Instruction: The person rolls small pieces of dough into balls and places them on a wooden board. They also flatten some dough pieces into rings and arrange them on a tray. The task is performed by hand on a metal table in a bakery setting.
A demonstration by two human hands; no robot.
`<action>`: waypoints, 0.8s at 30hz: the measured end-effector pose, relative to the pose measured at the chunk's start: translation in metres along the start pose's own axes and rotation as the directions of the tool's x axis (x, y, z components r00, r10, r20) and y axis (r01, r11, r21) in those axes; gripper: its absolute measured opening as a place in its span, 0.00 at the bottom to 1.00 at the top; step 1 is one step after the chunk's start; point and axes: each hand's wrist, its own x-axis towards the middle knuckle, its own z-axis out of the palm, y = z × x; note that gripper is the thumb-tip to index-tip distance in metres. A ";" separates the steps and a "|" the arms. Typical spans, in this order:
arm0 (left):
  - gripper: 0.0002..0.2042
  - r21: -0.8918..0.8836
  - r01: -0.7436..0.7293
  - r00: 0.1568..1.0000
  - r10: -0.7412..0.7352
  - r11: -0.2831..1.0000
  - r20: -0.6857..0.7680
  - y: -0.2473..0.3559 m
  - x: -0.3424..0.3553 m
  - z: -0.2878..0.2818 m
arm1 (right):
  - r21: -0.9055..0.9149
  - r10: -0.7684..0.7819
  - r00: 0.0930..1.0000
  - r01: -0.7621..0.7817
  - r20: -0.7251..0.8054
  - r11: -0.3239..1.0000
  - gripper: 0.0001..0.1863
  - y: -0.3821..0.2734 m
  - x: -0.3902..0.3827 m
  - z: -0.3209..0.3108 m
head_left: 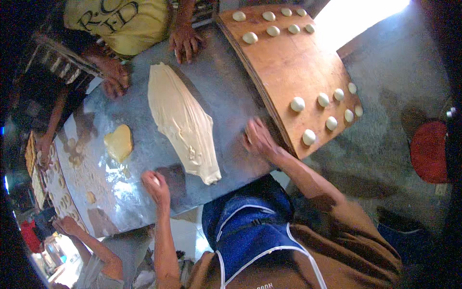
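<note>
A long sheet of stretched pale dough [185, 120] lies across the table [231, 86], folded and creased, with its narrow near end closest to me. To the left of that end my left hand [156, 187] is curled closed just above the surface. A small whitish patch shows between its fingers, too little to name. On the right, between the dough and a wooden board, my right hand [261, 140] is also curled closed, slightly blurred; whatever it may hold is hidden. Neither hand touches the dough sheet. A heart-shaped yellowish mass [119, 143] sits left of the sheet.
Several round dough balls [297, 104] stand on the wooden board [284, 62] at the right. Across the table a person in a yellow shirt [120, 24] has both hands at the edge. Other people's hands [69, 225] work at the left over rows of small dough pieces [60, 183].
</note>
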 end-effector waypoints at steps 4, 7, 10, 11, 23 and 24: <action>0.08 0.042 -0.011 0.998 0.009 0.999 0.066 -0.006 0.000 -0.015 | 0.018 -0.056 0.992 0.059 -0.109 0.998 0.16 0.001 -0.008 -0.004; 0.08 0.080 -0.257 0.936 0.227 0.963 0.270 0.000 0.004 -0.043 | 0.138 -0.146 0.989 0.145 -0.005 0.980 0.15 0.003 -0.019 -0.018; 0.09 0.033 -0.363 0.822 0.304 0.931 0.483 0.020 0.021 -0.077 | -0.028 0.125 0.988 -0.123 0.086 0.992 0.13 0.006 -0.027 -0.038; 0.10 0.053 -0.352 0.754 0.250 0.934 0.608 0.031 0.031 -0.086 | -0.062 0.089 0.990 -0.082 0.113 0.995 0.13 0.005 -0.028 -0.046; 0.33 -0.541 -0.532 0.759 0.650 0.651 0.036 0.335 0.224 0.127 | 0.439 0.114 0.982 -0.036 -0.153 0.898 0.32 0.039 0.052 -0.197; 0.36 -0.603 -0.488 0.742 0.663 0.631 0.094 0.351 0.234 0.153 | 0.467 0.249 0.930 -0.099 -0.272 0.879 0.37 0.049 0.066 -0.206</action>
